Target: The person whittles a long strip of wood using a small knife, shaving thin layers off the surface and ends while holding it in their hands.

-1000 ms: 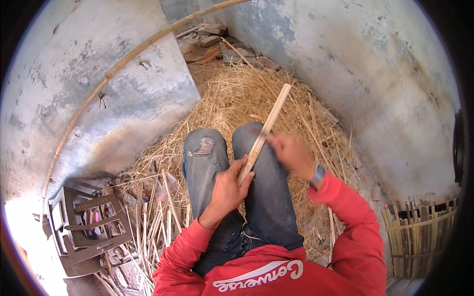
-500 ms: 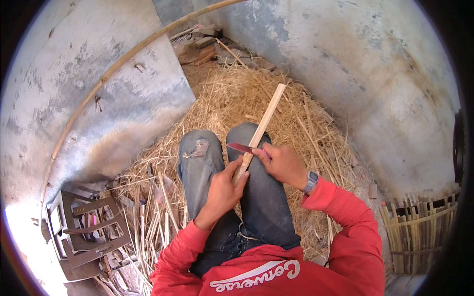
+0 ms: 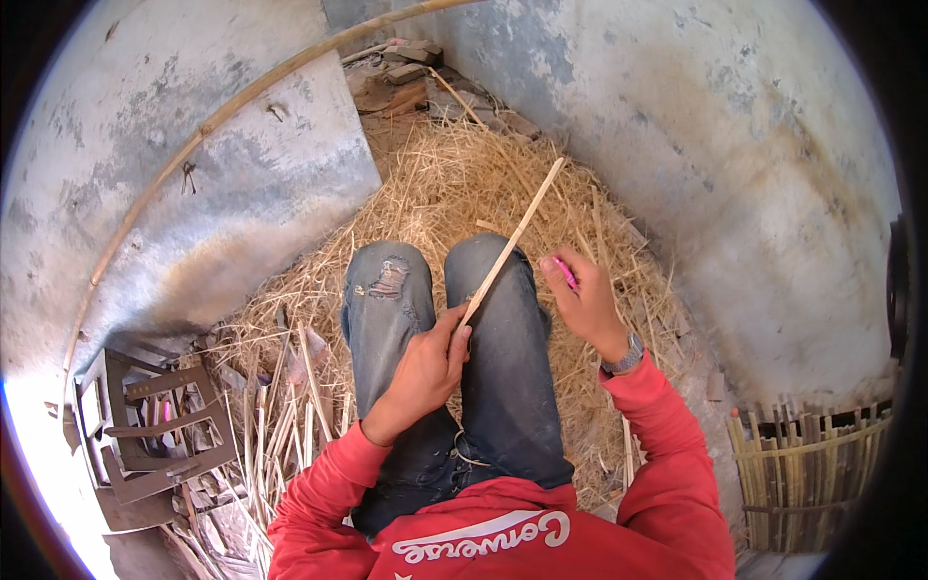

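1. Your left hand (image 3: 425, 372) is closed on the lower end of a thin bamboo strip (image 3: 512, 242), thumb and fingers pinched around it just above your right thigh. That grip has not shifted over the last second.

2. From that grip the strip runs up and away from you, across your right knee (image 3: 488, 261), with its free tip out over the straw pile (image 3: 454, 184). Earlier it looked broader; now it shows as a narrow edge, so it seems to have turned in your fingers or been thinned, and I cannot tell which.

3. Your right hand (image 3: 585, 300) has changed most. Half a second ago it sat against the strip close above your left-hand grip, with the blade laid across the wood. Now it has come off to the right of the strip and no longer touches it.

4. That right hand is wrapped tight around a small knife with a pink handle (image 3: 565, 273); only a bit of pink shows between the fingers, and the blade is hidden now.

5. Your wristwatch (image 3: 623, 356) sits just behind that hand, below the red sleeve cuff.

6. Away from both grips, a metal frame (image 3: 155, 425) lies to your lower left and a bamboo basket (image 3: 812, 464) stands to your lower right, both unmoved.
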{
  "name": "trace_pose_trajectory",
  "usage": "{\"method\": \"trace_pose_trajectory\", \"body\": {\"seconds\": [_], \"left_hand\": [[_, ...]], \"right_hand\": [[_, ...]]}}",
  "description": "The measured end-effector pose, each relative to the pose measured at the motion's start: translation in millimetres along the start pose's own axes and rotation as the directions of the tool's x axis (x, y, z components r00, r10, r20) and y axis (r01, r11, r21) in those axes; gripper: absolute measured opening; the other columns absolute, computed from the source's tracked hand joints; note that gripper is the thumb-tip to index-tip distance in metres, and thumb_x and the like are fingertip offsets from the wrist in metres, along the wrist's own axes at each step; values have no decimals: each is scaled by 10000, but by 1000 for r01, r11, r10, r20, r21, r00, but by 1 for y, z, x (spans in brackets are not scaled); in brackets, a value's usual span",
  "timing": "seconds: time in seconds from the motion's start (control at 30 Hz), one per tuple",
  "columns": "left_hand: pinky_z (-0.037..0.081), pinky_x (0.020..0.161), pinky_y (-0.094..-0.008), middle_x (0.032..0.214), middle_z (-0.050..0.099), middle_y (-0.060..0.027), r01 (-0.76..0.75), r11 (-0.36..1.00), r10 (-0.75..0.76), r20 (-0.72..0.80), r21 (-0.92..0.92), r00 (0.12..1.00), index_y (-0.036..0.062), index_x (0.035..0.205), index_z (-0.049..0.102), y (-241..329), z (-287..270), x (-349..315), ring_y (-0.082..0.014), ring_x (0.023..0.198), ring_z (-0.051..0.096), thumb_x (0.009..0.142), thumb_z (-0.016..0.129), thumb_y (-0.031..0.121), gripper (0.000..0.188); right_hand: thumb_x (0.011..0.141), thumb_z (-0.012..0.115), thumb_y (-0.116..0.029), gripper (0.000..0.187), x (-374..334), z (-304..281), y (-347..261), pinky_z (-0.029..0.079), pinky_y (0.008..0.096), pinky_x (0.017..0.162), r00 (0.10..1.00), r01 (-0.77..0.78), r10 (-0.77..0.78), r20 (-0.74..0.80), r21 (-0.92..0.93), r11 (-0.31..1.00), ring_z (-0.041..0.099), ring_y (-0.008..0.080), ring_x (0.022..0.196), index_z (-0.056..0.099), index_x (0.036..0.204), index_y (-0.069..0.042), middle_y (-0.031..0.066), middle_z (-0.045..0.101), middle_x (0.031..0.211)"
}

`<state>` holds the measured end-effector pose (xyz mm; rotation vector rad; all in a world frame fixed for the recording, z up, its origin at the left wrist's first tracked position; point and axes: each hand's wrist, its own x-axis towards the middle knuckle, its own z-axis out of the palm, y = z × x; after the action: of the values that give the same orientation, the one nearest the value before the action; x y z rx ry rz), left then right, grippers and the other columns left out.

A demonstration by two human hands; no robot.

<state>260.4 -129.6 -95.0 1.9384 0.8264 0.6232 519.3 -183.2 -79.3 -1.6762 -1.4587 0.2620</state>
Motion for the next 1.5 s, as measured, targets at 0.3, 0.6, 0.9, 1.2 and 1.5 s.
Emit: {"method": "trace_pose_trajectory", "body": {"seconds": [0.3,0.6,0.9,1.2,1.5], "left_hand": [[469,641,-582,788,654,-318,1,991,1,-22,135,1000,-4,1256,486,-6,5,2,-529,781,652,1080,510,140,229],[447,650,-655,812,643,-362,60,974,-68,28,217,997,19,1272,457,-8,3,-6,-570,772,625,1068,507,122,233],[426,606,-654,726,618,-348,85,961,-94,21,263,995,13,1278,459,-7,1,-17,-563,702,615,1065,514,119,244],[433,604,-654,723,616,-348,98,959,-99,-9,266,995,19,1247,467,-5,-2,-29,-562,699,615,1063,512,119,215],[436,634,-658,757,627,-354,106,968,-117,36,226,992,1,1218,476,1,-4,-34,-577,728,608,1061,522,133,210]], "right_hand": [[1030,595,-460,499,-19,30,-15,486,527,563,969,25,19,247,-174,984,636,455,620,659,797,-24,245,626,660],[1055,536,-468,580,16,28,21,451,532,520,992,11,28,125,-298,954,613,426,531,664,740,2,252,589,599],[1048,546,-481,613,-5,23,-15,431,524,524,946,68,0,324,-196,978,572,428,514,665,691,2,255,559,580],[1050,524,-506,654,50,7,32,474,549,564,984,-93,136,112,-323,942,598,468,555,690,694,17,264,611,624],[1098,464,-486,530,73,-56,117,420,457,614,974,-207,171,-148,-278,938,555,316,624,648,1036,8,191,594,690]]}}
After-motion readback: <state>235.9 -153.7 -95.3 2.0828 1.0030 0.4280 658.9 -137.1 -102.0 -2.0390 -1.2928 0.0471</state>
